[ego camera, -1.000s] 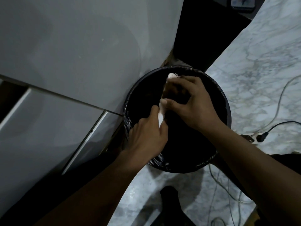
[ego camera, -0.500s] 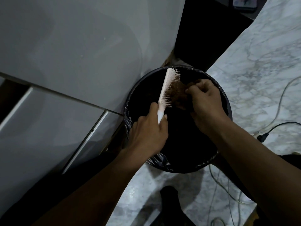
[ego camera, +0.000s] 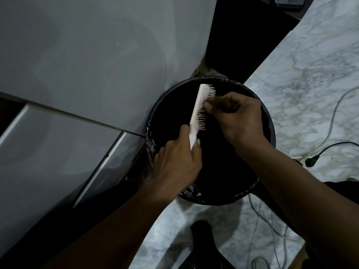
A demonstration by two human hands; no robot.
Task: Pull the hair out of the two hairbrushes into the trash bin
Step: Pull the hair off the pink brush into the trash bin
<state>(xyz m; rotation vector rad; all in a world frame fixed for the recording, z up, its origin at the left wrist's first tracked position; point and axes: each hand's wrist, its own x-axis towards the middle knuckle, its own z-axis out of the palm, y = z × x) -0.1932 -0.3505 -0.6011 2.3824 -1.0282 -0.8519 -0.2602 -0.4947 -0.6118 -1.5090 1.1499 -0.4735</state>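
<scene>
Gripping the handle of a pale hairbrush [ego camera: 197, 111], the left hand [ego camera: 176, 164] holds it over the black-lined trash bin [ego camera: 271, 131], bristles facing right. Just beyond that grip, the right hand [ego camera: 237, 117] has its fingertips [ego camera: 206, 106] pinched into the bristles.

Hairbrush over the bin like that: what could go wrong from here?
The left hand holds the pink hairbrush only by its handle end, so a hard tug by the right hand at the bristles might twist it loose into the trash bin. Pulled hair could also miss the bin and land on the marble floor.
</scene>
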